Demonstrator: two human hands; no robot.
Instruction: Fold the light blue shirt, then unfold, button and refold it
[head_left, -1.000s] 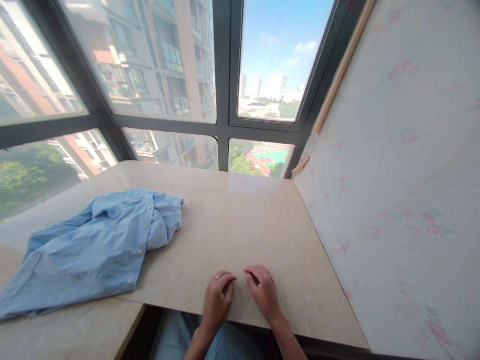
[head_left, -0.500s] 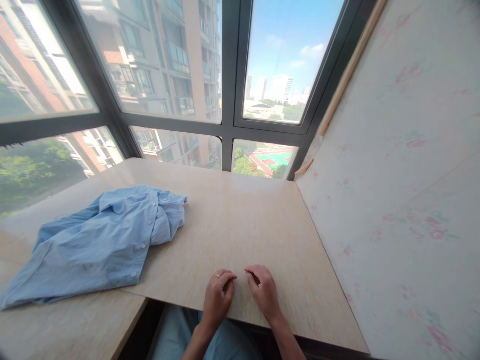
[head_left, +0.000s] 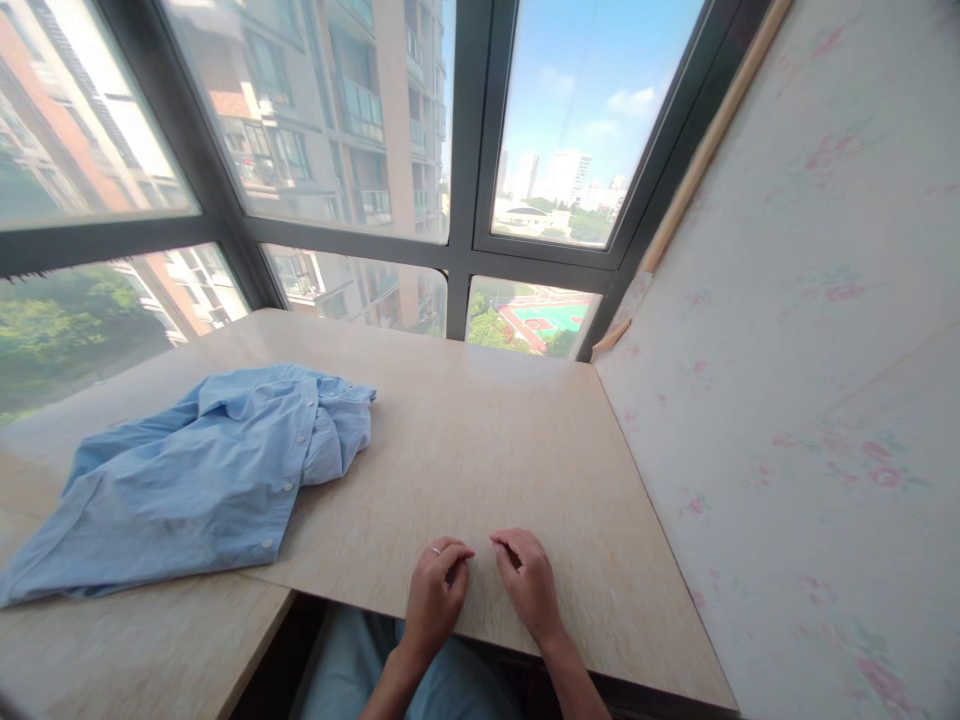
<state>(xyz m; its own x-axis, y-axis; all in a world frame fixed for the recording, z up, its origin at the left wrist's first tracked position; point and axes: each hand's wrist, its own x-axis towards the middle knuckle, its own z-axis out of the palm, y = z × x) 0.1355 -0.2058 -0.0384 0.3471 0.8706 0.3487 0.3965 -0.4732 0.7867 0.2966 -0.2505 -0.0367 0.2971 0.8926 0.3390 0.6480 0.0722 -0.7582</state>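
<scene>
My left hand (head_left: 439, 590), with a ring on one finger, rests at the front edge of the pale tabletop (head_left: 480, 450). Its fingers are curled in toward the thumb, and nothing shows in them. A short gap away, my right hand (head_left: 528, 585) rests on the same surface, curled the same way and holding nothing that I can see. The two hands face each other without touching. To the left lies a light blue button-up shirt (head_left: 195, 470), loosely folded and creased, with white buttons along its front edge. Neither hand touches the shirt.
Dark-framed windows (head_left: 461, 180) rise behind the tabletop. A wall with floral wallpaper (head_left: 810, 400) borders it on the right. At the lower left, another tabletop section (head_left: 150, 640) extends toward me. My legs (head_left: 352, 660) are under the front edge.
The camera view has tilted slightly. Both hands keep the same place and pose, and the shirt lies unchanged.
</scene>
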